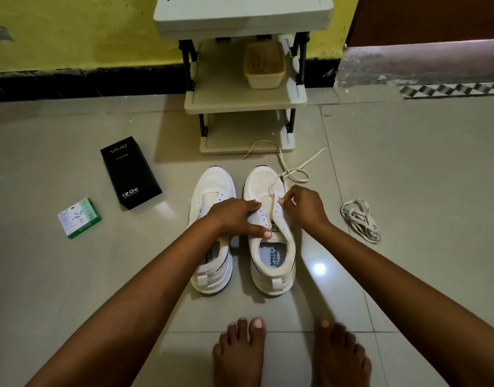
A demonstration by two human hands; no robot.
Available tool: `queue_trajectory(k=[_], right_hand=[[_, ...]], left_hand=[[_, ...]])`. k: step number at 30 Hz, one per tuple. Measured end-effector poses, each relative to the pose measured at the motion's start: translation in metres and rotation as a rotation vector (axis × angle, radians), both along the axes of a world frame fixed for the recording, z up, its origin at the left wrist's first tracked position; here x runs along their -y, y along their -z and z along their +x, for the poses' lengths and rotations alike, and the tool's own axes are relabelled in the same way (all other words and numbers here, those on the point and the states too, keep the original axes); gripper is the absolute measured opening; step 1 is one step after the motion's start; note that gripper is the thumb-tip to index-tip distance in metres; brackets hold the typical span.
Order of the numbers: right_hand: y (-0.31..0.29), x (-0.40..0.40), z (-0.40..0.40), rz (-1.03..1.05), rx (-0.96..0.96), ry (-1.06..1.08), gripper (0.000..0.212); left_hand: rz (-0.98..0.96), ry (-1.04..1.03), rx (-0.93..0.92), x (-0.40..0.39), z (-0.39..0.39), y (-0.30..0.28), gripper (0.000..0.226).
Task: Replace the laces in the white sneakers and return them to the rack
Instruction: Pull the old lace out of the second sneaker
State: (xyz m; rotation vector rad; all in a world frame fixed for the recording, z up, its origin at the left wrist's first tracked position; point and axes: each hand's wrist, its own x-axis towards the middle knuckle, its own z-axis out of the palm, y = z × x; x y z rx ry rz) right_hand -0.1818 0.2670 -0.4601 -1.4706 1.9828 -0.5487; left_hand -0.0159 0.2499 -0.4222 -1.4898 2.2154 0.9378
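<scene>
Black box (130, 172), left of the right sneaker (271, 233): reads "vivo" at far end and "120W" at near end; right sneaker's insole reads "SPEED FLEXIBLE", same words partly visible in left sneaker (212, 227); green box (79, 218) print illegible.

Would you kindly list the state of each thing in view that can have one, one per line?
left sneaker: upright on the floor, unlaced.
right sneaker: upright, partly laced at the toe end.
lace: ends trailing loose toward the rack.
bundled lace: lying loose on the floor.
left hand: resting on the right sneaker.
right hand: pinching the lace.
black box: closed.
</scene>
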Motion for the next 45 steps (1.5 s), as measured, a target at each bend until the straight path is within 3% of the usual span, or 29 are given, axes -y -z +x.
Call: queue_trajectory(k=[3, 8, 12, 18, 20, 23, 25, 28, 31, 34, 36, 40, 43, 45], right_hand=[[-0.001, 0.007, -0.002, 0.050, -0.047, -0.042, 0.020], [-0.020, 0.008, 0.002, 0.000, 0.429, 0.071, 0.014], [-0.037, 0.009, -0.004, -0.041, 0.537, 0.026, 0.018], [-0.004, 0.013, -0.005, 0.306, 0.762, 0.385, 0.018], [0.011, 0.009, -0.004, 0.407, 0.752, 0.434, 0.040], [0.024, 0.006, 0.005, 0.372, 0.695, 0.416, 0.066], [0.029, 0.005, 0.012, 0.288, 0.480, 0.321, 0.072], [0.028, 0.003, 0.013, 0.141, 0.162, 0.163, 0.053], [0.018, 0.000, 0.006, 0.009, 0.070, 0.148, 0.023], [0.015, -0.002, -0.001, -0.044, -0.008, 0.039, 0.020], [0.009, -0.001, -0.006, -0.096, 0.009, -0.044, 0.021], [-0.029, 0.007, -0.010, -0.204, 0.251, -0.067, 0.018], [-0.047, 0.010, -0.012, -0.060, 0.318, -0.150, 0.019], [-0.060, 0.008, -0.011, 0.045, 0.485, -0.086, 0.020]], left_hand=[[0.000, 0.000, -0.001, 0.000, 0.000, -0.001, 0.087], [0.003, -0.010, -0.018, 0.000, 0.001, -0.001, 0.086], [0.002, -0.009, -0.018, 0.000, 0.002, 0.001, 0.086], [-0.001, -0.011, -0.020, 0.000, 0.002, 0.001, 0.086], [-0.004, -0.005, -0.018, -0.001, 0.002, 0.001, 0.086], [-0.003, -0.005, -0.017, -0.001, 0.001, 0.001, 0.086], [-0.006, 0.003, -0.019, -0.001, 0.001, 0.001, 0.085], [-0.010, 0.011, -0.021, -0.001, 0.001, 0.002, 0.085], [-0.003, -0.002, -0.028, -0.001, 0.001, 0.003, 0.086], [-0.001, -0.001, -0.029, -0.001, 0.001, 0.002, 0.086], [-0.001, -0.008, -0.036, -0.002, 0.002, 0.002, 0.086], [0.007, -0.017, -0.047, -0.002, 0.003, 0.001, 0.085], [0.007, -0.016, -0.052, -0.002, 0.003, 0.002, 0.084], [0.007, -0.017, -0.054, -0.001, 0.004, 0.002, 0.084]])
